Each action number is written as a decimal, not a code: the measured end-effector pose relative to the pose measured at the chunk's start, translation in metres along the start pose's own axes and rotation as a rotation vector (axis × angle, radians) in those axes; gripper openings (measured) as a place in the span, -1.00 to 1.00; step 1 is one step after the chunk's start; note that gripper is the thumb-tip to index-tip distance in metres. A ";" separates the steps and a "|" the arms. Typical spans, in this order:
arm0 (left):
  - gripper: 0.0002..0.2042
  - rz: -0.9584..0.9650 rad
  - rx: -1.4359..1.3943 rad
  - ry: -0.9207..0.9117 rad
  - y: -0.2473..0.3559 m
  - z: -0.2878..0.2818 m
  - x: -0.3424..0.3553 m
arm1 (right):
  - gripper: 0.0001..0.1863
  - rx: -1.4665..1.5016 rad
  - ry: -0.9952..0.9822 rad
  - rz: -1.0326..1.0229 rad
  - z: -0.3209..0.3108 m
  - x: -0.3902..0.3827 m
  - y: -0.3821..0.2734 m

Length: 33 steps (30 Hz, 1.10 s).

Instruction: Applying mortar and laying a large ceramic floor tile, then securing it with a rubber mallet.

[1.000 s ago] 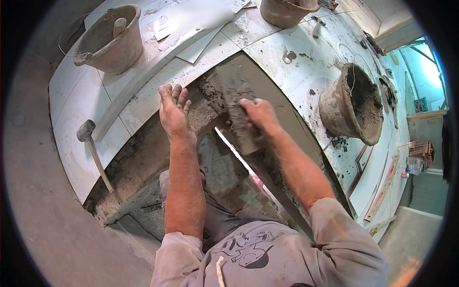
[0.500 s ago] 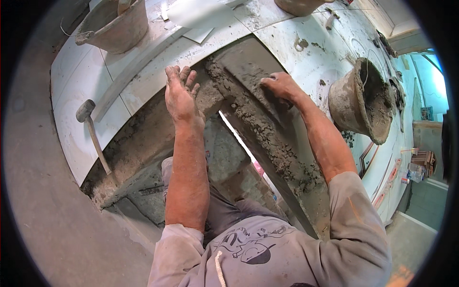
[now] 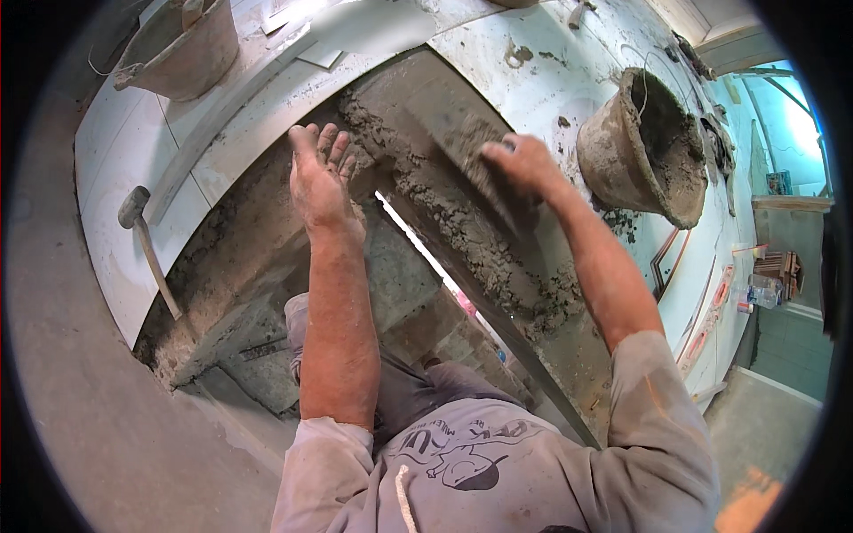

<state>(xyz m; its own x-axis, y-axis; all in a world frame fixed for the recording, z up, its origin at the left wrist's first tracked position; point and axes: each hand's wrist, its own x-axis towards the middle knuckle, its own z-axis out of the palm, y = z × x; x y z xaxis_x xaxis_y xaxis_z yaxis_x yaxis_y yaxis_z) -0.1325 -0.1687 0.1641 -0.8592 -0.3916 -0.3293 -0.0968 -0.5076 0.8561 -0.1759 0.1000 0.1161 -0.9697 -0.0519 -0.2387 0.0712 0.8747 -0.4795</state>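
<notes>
My left hand [image 3: 322,178], smeared with grey mortar, is raised open beside the tile edge, palm turned partly up and fingers loosely bent, holding nothing. My right hand [image 3: 524,167] grips a mortar-caked flat trowel [image 3: 471,147], blurred by motion, on a bed of smooth wet mortar [image 3: 418,80]. A lumpy ridge of mortar [image 3: 466,244] runs along that bed's inner side, beside a narrow gap. A rubber mallet [image 3: 135,210] lies on the white tiles [image 3: 124,160] to the left. Right of my right hand, a bucket [image 3: 640,147] coated in mortar stands tilted, with mortar inside.
Another mortar bucket [image 3: 178,49] stands at upper left, near a long straight bar [image 3: 218,124] and loose tile pieces [image 3: 320,55]. Tools, a bottle [image 3: 766,289] and a red-marked strip [image 3: 706,338] lie at the right. A concrete floor [image 3: 62,266] borders the left.
My right hand moved the trowel rightward and a little upward, exposing the lumpy mortar ridge. My left hand rose slightly, still open. The whole view has shifted a little.
</notes>
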 end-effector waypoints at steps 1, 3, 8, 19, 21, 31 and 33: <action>-0.34 -0.003 0.008 0.006 -0.002 -0.002 -0.003 | -0.43 0.020 -0.074 0.064 -0.009 0.008 -0.001; -0.34 -0.001 0.007 -0.008 -0.006 -0.003 -0.007 | -0.44 0.022 -0.194 0.202 -0.017 0.010 0.001; -0.33 -0.015 0.023 -0.030 -0.017 0.003 -0.014 | -0.40 -0.074 -0.167 0.183 -0.006 -0.035 0.066; -0.34 -0.022 0.050 -0.111 -0.032 0.015 -0.024 | -0.37 -0.071 -0.165 0.520 -0.017 -0.280 0.172; -0.33 -0.022 0.065 -0.115 -0.036 0.018 -0.025 | -0.38 -0.142 -0.096 0.535 -0.013 -0.317 0.193; -0.31 -0.010 0.002 -0.044 -0.028 -0.011 -0.039 | -0.62 0.885 -0.284 0.430 -0.008 -0.278 0.027; -0.31 -0.008 -0.003 -0.034 -0.029 -0.013 -0.043 | -0.63 0.791 -0.504 0.326 0.036 -0.251 0.001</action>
<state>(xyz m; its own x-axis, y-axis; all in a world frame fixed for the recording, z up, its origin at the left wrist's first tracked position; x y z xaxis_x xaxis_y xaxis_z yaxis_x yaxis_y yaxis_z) -0.0866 -0.1469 0.1481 -0.8750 -0.3614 -0.3221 -0.1022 -0.5124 0.8526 0.0757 0.0966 0.1454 -0.6751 -0.2254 -0.7024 0.6304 0.3184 -0.7080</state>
